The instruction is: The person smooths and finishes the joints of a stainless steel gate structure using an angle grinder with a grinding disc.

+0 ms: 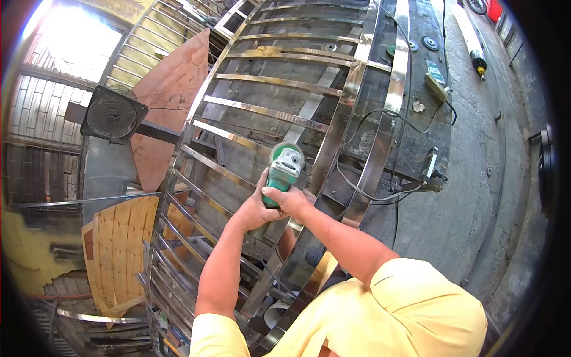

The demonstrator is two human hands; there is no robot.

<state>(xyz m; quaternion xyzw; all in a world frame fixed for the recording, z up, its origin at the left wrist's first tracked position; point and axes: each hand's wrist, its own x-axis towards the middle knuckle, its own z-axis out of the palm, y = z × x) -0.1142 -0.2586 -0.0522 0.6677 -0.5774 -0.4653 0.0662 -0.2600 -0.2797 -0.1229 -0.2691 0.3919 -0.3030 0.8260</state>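
A green angle grinder [282,175] with a pale metal head is held in both hands at the middle of the view. Its round green disc [286,152] points away from me, over the bars of a shiny metal frame [262,113]. My left hand [254,208] is wrapped round the grinder body from the left. On its right side my right hand [291,201] grips the same body, the fingers partly hidden. Whether the disc touches a bar cannot be made out.
A square fan [113,115] stands at the left before a reddish panel [169,107]. Wooden boards [122,250] lie lower left. Cables [380,113] loop over the dark bench at the right, near a power strip [429,164]. A cylinder [470,38] lies on the floor.
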